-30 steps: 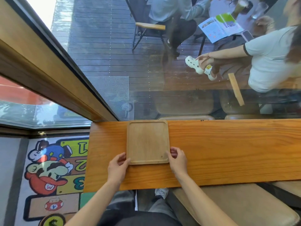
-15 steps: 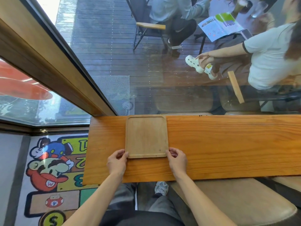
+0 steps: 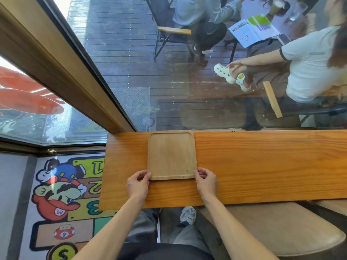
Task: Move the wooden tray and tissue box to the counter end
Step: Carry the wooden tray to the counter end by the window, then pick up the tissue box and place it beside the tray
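Note:
The wooden tray [image 3: 171, 154], a pale empty rectangle with a raised rim, lies flat on the orange wooden counter [image 3: 262, 166] close to its left end. Its far edge reaches the counter's back edge by the window. My left hand [image 3: 138, 184] pinches the tray's near left corner. At the near right corner my right hand [image 3: 206, 182] holds on in the same way. No tissue box is in view.
A glass window [image 3: 169, 81] rises right behind the counter, with a wooden frame [image 3: 62, 68] slanting at the left. Seated people are outside. A padded stool [image 3: 281, 228] stands under the counter at the right. A cartoon floor mat [image 3: 60, 194] lies beyond the counter's left end.
Both hands have slid the tray away from me across the counter, up to the back edge by the window. Their hold on its near corners is unchanged.

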